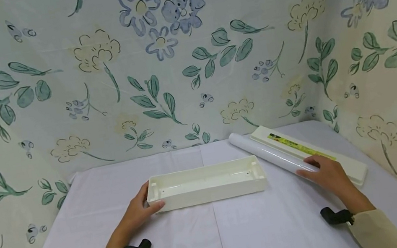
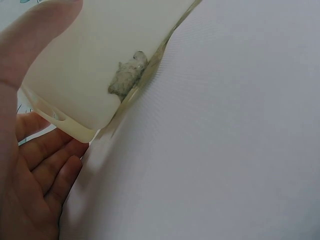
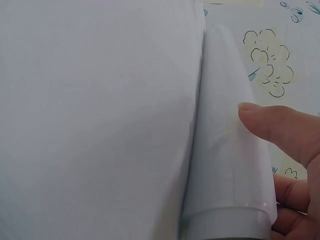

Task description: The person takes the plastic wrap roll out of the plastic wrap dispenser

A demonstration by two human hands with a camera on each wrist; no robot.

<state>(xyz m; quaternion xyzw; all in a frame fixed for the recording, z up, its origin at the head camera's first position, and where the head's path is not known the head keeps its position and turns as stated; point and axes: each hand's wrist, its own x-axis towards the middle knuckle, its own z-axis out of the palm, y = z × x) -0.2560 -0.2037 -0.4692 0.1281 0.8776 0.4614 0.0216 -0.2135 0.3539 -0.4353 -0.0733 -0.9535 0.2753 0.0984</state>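
A long, shallow white plastic box (image 1: pixel 208 196) lies open side up in the middle of the table. My left hand (image 1: pixel 139 208) grips its left end, thumb on the front wall; in the left wrist view the fingers (image 2: pixel 62 150) curl around the box's corner. A greyish, partly clear lump (image 2: pixel 129 75) shows low on the wall there. To the right, a shiny white roll of cling film (image 1: pixel 270 150) slants away from me. My right hand (image 1: pixel 329 177) holds its near end; in the right wrist view the thumb (image 3: pixel 275 125) lies along the roll (image 3: pixel 225 140).
Just right of the roll lies a long white lid-like piece (image 1: pixel 349 168) with a yellow-green label (image 1: pixel 296 144). A white cloth (image 1: pixel 185 244) covers the table. Flower-patterned fabric (image 1: pixel 187 100) stands behind and on both sides.
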